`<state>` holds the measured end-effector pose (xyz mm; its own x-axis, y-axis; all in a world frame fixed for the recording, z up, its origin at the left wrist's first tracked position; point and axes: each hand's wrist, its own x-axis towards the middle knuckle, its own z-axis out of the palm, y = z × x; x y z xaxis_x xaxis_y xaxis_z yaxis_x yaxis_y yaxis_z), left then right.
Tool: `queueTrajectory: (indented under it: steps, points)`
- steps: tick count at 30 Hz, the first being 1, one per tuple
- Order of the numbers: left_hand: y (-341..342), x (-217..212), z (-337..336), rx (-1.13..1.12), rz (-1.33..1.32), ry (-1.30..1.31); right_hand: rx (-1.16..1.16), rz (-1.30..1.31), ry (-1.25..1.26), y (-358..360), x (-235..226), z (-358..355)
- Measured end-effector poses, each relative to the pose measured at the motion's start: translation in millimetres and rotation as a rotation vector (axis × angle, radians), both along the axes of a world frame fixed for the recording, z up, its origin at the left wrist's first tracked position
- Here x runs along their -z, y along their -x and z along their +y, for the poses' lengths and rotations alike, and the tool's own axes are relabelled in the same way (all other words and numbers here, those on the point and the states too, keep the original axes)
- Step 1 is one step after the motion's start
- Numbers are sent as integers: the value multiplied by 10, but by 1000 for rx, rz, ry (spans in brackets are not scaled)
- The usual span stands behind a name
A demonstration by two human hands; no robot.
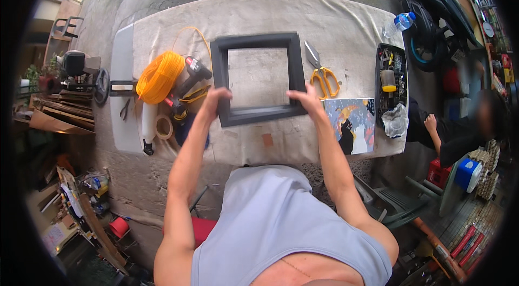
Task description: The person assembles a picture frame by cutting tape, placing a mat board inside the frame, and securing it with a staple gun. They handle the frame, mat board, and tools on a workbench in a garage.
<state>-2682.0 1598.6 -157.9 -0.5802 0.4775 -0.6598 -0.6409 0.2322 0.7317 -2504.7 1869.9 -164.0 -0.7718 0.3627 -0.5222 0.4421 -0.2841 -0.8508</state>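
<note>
Between my two hands is a black rectangular frame, open in the middle so the tablecloth shows through it. My left hand grips its left side near the lower corner, the thumb over the inner edge. On the opposite side my right hand holds it the same way. The frame looks slightly blurred and tilted. Just right of it lie scissors with yellow handles. A colourful picture with a black cat shape rests near my right forearm. Left of the frame are a dark power tool and a coil of orange cord.
The cloth-covered table carries a black tool tray at right, with a crumpled clear plastic piece and a water bottle. A tape roll and white bottle lie at left. Another person sits beyond the right edge.
</note>
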Motion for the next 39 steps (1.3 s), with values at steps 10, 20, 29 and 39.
queueTrajectory:
  steps: [10, 20, 29, 39]
  points:
    - [1894, 384, 840, 85, 84, 113, 71, 53, -120, 1649, 365, 612]
    - [2073, 621, 899, 179, 1052, 569, 119, -61, -864, 1990, 892, 526]
    - [1353, -416, 885, 61, 1059, 352, 167, 45, -723, 1307, -182, 223]
    - [-1209, 484, -439, 117, 669, 503, 76, -209, -577, -1176, 548, -990]
